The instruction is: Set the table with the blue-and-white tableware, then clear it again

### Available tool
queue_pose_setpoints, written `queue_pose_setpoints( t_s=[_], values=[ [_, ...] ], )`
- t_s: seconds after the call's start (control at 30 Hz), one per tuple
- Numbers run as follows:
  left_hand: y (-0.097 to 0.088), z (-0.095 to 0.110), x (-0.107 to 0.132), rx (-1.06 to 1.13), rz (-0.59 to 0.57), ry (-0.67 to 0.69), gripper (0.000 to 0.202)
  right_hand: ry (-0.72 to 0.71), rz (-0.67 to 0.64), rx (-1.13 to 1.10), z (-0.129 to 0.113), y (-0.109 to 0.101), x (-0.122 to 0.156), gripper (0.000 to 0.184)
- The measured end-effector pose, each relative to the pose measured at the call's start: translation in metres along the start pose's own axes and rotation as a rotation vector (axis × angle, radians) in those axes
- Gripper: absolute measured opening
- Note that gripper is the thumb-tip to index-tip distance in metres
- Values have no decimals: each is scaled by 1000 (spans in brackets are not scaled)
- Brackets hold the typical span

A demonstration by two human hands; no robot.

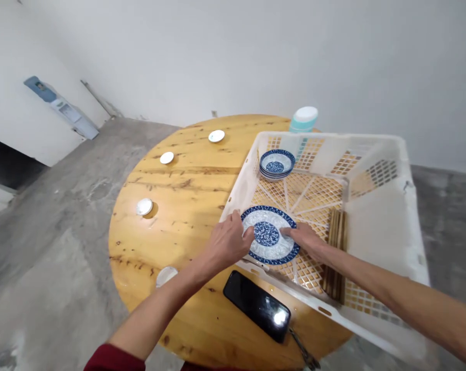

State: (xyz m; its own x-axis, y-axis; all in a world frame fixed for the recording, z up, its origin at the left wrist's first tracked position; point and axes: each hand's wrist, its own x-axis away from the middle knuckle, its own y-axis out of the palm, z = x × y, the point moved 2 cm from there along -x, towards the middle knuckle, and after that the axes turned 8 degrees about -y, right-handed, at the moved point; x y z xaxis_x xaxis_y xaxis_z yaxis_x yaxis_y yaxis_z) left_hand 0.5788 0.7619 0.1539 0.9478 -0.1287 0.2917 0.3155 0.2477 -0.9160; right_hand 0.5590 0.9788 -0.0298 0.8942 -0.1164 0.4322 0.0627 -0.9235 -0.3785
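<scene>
A blue-and-white patterned plate (pixel 273 251) is gripped from both sides inside the white plastic crate (pixel 383 141). My left hand (pixel 233 234) is closed on its left edge, close to the crate's near left wall. From the right, my right hand (pixel 304 237) holds the opposite edge, thumb lying over the plate's face. Whether other plates lie under it is hidden. Farther back in the crate sits a stack of blue-and-white bowls (pixel 276 164). A bundle of wooden chopsticks (pixel 336 252) lies along the crate's right side.
Small white dishes, one at the back (pixel 216 136), are spaced around the round wooden table (pixel 186 206). A black phone (pixel 256 304) with a strap lies before the crate. Behind it stands a teal container with a white lid (pixel 305 117). A water dispenser (pixel 68 113) stands by the wall.
</scene>
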Motion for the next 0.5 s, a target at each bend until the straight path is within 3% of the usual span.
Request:
queue_pose_setpoints(
  t_s=[0.13,0.27,0.4,0.5],
  values=[
    [-5,-32,36,159,327,177,40,-45,22,47,-15,-13,-2,16],
    [2,-66,66,196,594,274,32,-172,269,81,-51,-53,23,18],
    [16,-101,99,273,670,240,31,-376,412,-94,-96,-81,101,38],
    [30,-138,133,311,689,206,30,-461,500,-76,-118,-69,173,39]
  ],
)
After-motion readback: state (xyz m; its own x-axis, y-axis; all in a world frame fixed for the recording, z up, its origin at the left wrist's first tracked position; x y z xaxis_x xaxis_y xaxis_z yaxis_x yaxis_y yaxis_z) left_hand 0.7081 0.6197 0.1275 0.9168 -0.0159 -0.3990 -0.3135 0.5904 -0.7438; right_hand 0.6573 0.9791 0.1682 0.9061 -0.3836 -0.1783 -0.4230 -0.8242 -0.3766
